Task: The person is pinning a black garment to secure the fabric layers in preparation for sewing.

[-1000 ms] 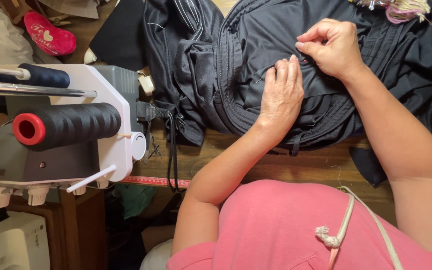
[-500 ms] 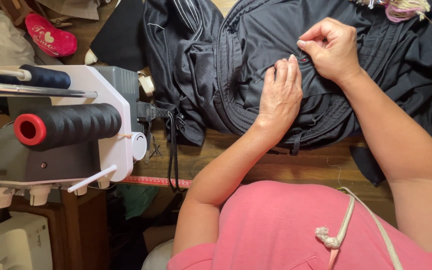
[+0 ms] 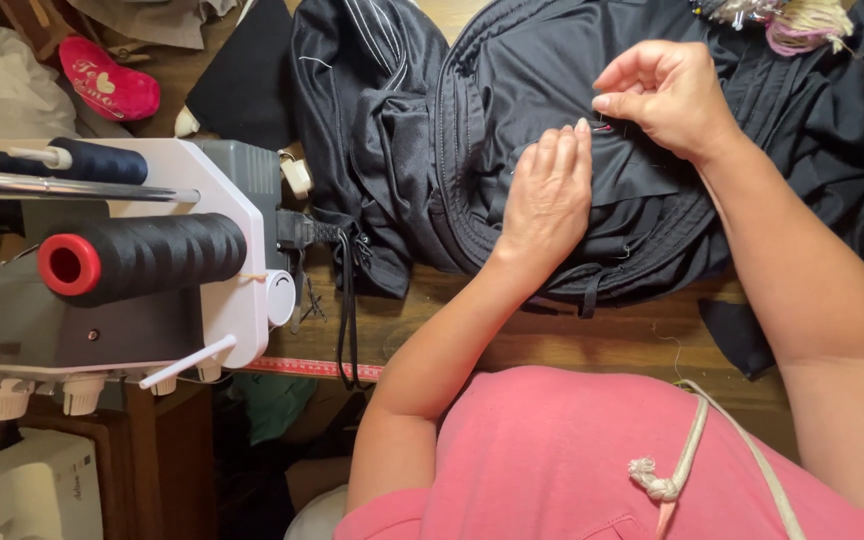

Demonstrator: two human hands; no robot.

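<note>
A black garment [image 3: 512,90] with thin white stripes lies bunched on the wooden table [image 3: 512,335]. My left hand [image 3: 547,195] rests flat on it, fingers together, pressing the cloth down. My right hand [image 3: 667,95] hovers just beyond the left fingertips, thumb and forefinger pinched on a small pin [image 3: 602,127] stuck at the fabric. A black rectangular patch of cloth lies under the two hands.
A white sewing machine [image 3: 242,250] with a large black thread cone [image 3: 142,262] on a red core stands at the left. A pink slipper [image 3: 107,90] lies far left. A tangle of pale yarn [image 3: 802,20] sits at the top right.
My right hand has shifted slightly toward the left fingertips and now pinches the pin. My left hand stays flat on the garment.
</note>
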